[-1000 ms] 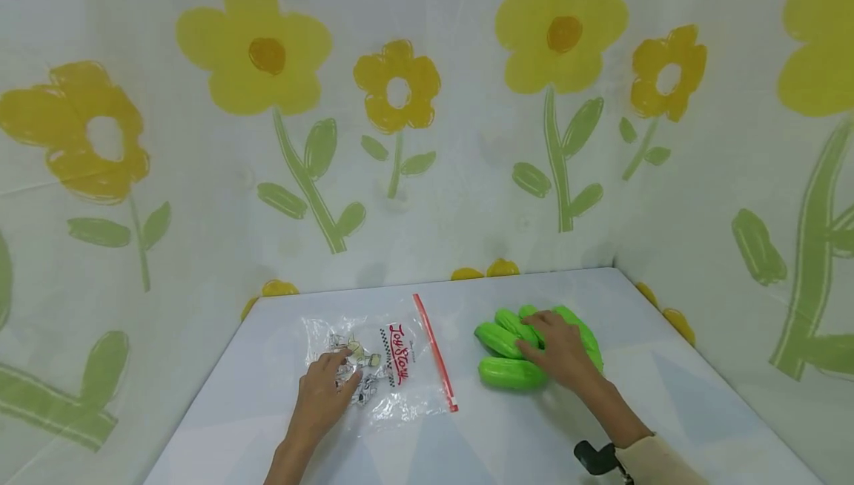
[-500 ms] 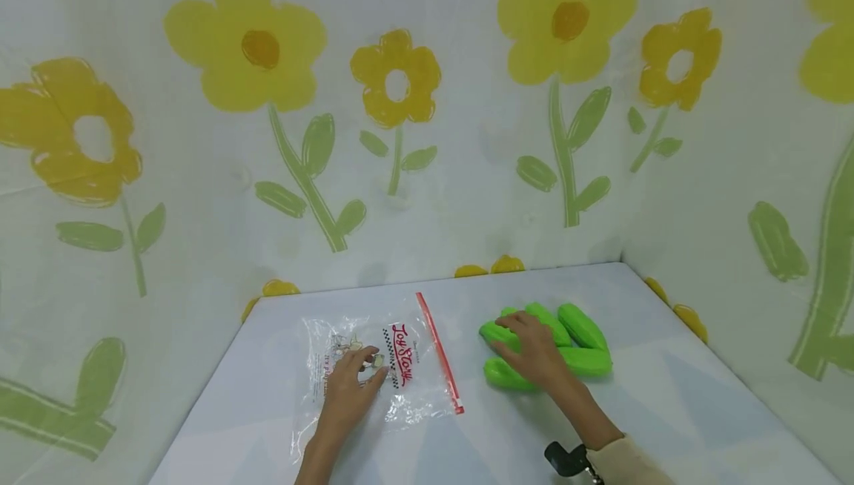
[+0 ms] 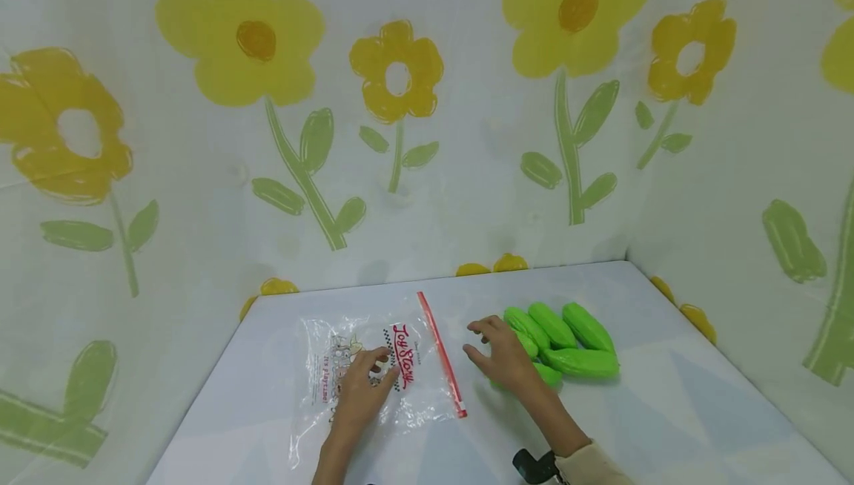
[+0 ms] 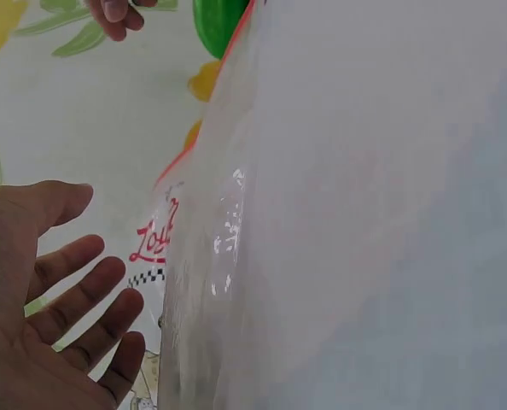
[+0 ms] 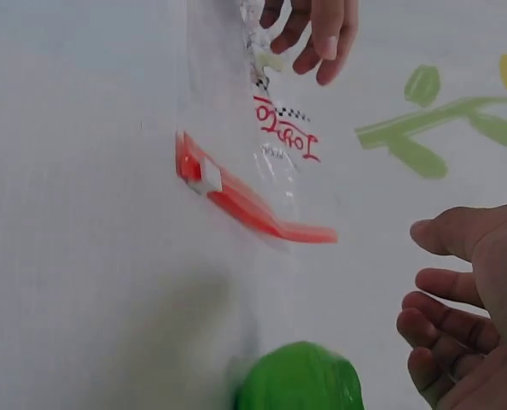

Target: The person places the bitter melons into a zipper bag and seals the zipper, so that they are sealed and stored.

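A clear plastic zip bag point(image 3: 427, 396) with red lettering and a red slider strip lies flat on the white table. Over its printed middle hovers my left hand point(image 3: 363, 392), fingers loosely bent and holding nothing. In the left wrist view the same hand point(image 4: 66, 290) stands apart from the bag point(image 4: 206, 256). My right hand point(image 3: 507, 359) is above the left end of several bright green, cucumber-like vegetables point(image 3: 580, 363), partly hiding some. Nothing is between its fingers; the right wrist view shows that hand point(image 5: 467, 307) above one green end point(image 5: 300, 380).
The white table point(image 3: 694, 411) has its back edge against a flower-printed cloth point(image 3: 460, 196), which also hangs at both sides. A black device point(image 3: 534, 466) is strapped at my right wrist, by a beige sleeve point(image 3: 590, 466).
My right hand has moved left off the middle of the green vegetables, uncovering most of them. My left hand has shifted right over the bag. The head view has shifted slightly.
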